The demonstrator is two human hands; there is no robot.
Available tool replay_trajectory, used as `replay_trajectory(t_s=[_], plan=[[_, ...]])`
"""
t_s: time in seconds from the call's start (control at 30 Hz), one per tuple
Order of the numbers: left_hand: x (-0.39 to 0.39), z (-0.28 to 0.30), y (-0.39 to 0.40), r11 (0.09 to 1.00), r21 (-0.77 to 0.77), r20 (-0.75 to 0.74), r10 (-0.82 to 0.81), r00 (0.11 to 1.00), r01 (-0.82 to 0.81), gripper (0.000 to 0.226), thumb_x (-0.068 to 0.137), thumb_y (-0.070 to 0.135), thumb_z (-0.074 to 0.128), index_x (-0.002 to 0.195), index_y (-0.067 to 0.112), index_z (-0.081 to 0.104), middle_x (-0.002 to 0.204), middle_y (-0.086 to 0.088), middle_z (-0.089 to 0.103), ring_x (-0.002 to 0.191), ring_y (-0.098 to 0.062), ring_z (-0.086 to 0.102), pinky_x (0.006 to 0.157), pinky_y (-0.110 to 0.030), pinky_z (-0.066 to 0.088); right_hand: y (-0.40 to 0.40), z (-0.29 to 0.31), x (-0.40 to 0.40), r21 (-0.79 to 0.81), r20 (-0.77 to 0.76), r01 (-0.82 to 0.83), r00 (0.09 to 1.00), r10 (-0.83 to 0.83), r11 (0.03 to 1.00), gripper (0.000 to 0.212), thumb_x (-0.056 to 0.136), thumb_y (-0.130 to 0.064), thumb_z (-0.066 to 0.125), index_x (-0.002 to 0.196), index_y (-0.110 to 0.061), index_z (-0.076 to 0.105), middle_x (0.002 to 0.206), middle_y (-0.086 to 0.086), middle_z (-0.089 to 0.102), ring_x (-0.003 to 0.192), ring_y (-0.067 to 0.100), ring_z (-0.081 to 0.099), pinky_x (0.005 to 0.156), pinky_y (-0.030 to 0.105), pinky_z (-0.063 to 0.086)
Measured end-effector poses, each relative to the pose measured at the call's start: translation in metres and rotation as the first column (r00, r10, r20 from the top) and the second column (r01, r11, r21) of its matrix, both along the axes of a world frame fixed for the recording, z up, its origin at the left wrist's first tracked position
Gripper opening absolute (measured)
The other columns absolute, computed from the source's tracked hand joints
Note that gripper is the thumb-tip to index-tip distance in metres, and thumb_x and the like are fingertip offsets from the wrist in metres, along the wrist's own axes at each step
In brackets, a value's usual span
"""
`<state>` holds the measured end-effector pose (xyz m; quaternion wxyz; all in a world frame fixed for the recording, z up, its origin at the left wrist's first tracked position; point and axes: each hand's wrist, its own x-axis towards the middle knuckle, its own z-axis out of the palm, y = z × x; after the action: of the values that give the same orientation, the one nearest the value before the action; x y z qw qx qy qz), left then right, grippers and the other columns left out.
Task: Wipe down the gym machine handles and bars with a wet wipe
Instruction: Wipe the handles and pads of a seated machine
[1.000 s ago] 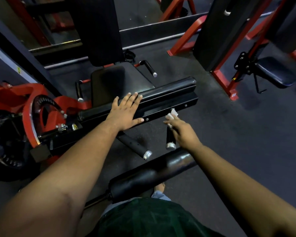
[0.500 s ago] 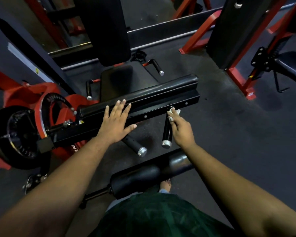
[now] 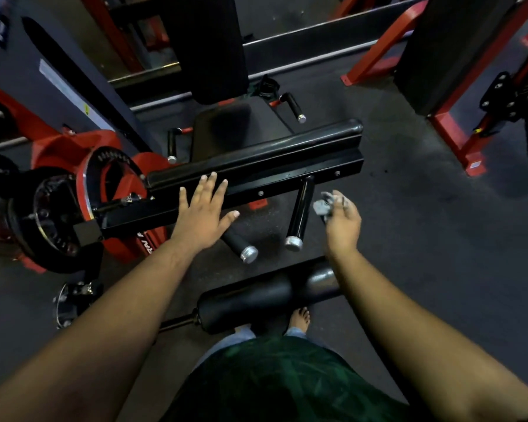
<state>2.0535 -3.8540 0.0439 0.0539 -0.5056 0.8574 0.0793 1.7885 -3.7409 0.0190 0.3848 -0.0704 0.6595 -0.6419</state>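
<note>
My left hand point(image 3: 200, 213) lies flat, fingers straight, on the black square bar point(image 3: 287, 175) of the leg machine. A crumpled greyish wet wipe point(image 3: 322, 206) is pinched in the fingers of my right hand point(image 3: 342, 222), which hovers just right of a black handle point(image 3: 299, 213) with a silver end cap, apart from it. A second black handle point(image 3: 241, 245) with a silver cap sticks out below my left hand. A long padded roller point(image 3: 256, 152) runs above the square bar.
Another black roller pad point(image 3: 265, 296) lies across in front of my legs. The machine's red frame and weight disc point(image 3: 73, 193) sit at left. The seat point(image 3: 226, 126) with two small side handles is behind the bar. Red frames point(image 3: 451, 135) stand on the dark floor at right.
My right hand has come off the handle and drawn back to the right with the wipe. The left hand stays flat on the bar; the view shifted slightly.
</note>
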Motion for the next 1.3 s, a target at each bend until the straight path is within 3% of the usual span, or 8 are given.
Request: replay_trajectory(t_s=[0.3, 0.4, 0.53, 0.67, 0.77, 0.83, 1.03, 1.3], plan=[[0.010, 0.007, 0.002, 1.000, 0.022, 0.035, -0.012, 0.999, 0.011, 0.085, 0.100, 0.068, 0.033, 0.165, 0.024, 0.002, 0.173, -0.001, -0.012, 0.158, -0.019, -0.012, 0.123, -0.065, -0.003, 0.022, 0.008, 0.043, -0.105, 0.492, -0.168, 0.848, 0.198, 0.980, 0.030, 0.104, -0.004, 0.045, 0.125, 0.008, 0.062, 0.112, 0.021, 0.070, 0.078, 0.019, 0.066, 0.061, 0.021, 0.057], [0.021, 0.008, -0.006, 0.999, 0.005, 0.024, -0.049, 0.999, 0.048, 0.088, 0.098, 0.072, 0.032, 0.165, 0.025, 0.001, 0.173, -0.001, -0.012, 0.158, -0.019, -0.013, 0.122, -0.065, -0.004, 0.058, 0.015, 0.058, -0.116, 0.600, -0.209, 0.765, 0.236, 0.971, 0.026, 0.101, 0.005, 0.041, 0.108, 0.003, 0.067, 0.100, 0.016, 0.072, 0.083, 0.019, 0.070, 0.082, 0.026, 0.061], [0.043, 0.011, -0.025, 0.994, -0.067, 0.023, -0.082, 0.996, 0.083, 0.089, 0.097, 0.071, 0.035, 0.165, 0.023, 0.003, 0.173, -0.003, -0.010, 0.159, -0.021, -0.011, 0.121, -0.067, -0.002, 0.054, 0.014, 0.031, 0.135, -0.046, -0.241, 0.967, 0.249, 0.961, 0.020, 0.102, -0.008, 0.053, 0.103, -0.011, 0.073, 0.090, 0.003, 0.077, 0.082, 0.015, 0.072, 0.094, 0.044, 0.055], [0.064, 0.016, -0.044, 0.991, -0.101, 0.033, -0.081, 0.996, 0.084, 0.091, 0.097, 0.071, 0.038, 0.165, 0.022, 0.003, 0.173, -0.004, -0.008, 0.159, -0.022, -0.008, 0.121, -0.068, -0.001, -0.006, 0.041, 0.003, 0.378, -0.728, -0.386, 0.438, 0.528, 0.841, 0.040, 0.099, -0.004, 0.050, 0.136, -0.014, 0.063, 0.139, -0.002, 0.061, 0.130, 0.012, 0.055, 0.113, 0.026, 0.041], [0.075, 0.016, -0.051, 0.994, -0.084, 0.038, -0.067, 0.997, 0.070, 0.092, 0.097, 0.072, 0.037, 0.164, 0.022, -0.001, 0.173, -0.003, -0.009, 0.159, -0.021, -0.009, 0.121, -0.066, -0.003, -0.044, 0.046, 0.004, 0.797, -0.550, -0.393, -0.157, 0.820, 0.459, 0.038, 0.101, -0.010, 0.044, 0.136, -0.019, 0.057, 0.140, 0.009, 0.058, 0.127, 0.032, 0.056, 0.101, 0.042, 0.050], [0.082, 0.014, -0.053, 0.997, -0.056, 0.035, -0.060, 0.998, 0.062, 0.093, 0.097, 0.072, 0.038, 0.164, 0.022, -0.004, 0.173, -0.003, -0.009, 0.159, -0.021, -0.009, 0.121, -0.066, -0.001, -0.043, 0.042, 0.006, 0.884, -0.441, -0.299, -0.283, 0.852, 0.359, 0.040, 0.099, -0.009, 0.043, 0.135, -0.022, 0.055, 0.147, 0.009, 0.051, 0.127, 0.034, 0.055, 0.096, 0.042, 0.052], [0.105, 0.004, -0.052, 0.992, -0.037, 0.021, -0.116, 0.993, 0.117, 0.094, 0.098, 0.068, 0.041, 0.164, 0.022, -0.007, 0.171, -0.002, -0.017, 0.158, -0.020, -0.014, 0.122, -0.064, -0.001, 0.004, 0.075, 0.035, 0.927, -0.355, -0.278, -0.435, 0.828, 0.252, 0.036, 0.096, -0.013, 0.063, 0.128, -0.030, 0.062, 0.135, 0.001, 0.062, 0.114, 0.024, 0.064, 0.087, 0.032, 0.050], [0.135, -0.009, -0.054, 0.994, -0.070, -0.040, -0.088, 0.995, 0.085, 0.093, 0.101, 0.058, 0.046, 0.163, 0.020, -0.012, 0.171, -0.002, -0.019, 0.158, -0.020, -0.013, 0.125, -0.061, 0.007, -0.046, 0.085, 0.148, 0.736, -0.613, -0.521, -0.242, 0.752, 0.431, 0.045, 0.100, -0.012, 0.050, 0.143, -0.022, 0.056, 0.144, 0.008, 0.059, 0.129, 0.028, 0.057, 0.105, 0.039, 0.049]])
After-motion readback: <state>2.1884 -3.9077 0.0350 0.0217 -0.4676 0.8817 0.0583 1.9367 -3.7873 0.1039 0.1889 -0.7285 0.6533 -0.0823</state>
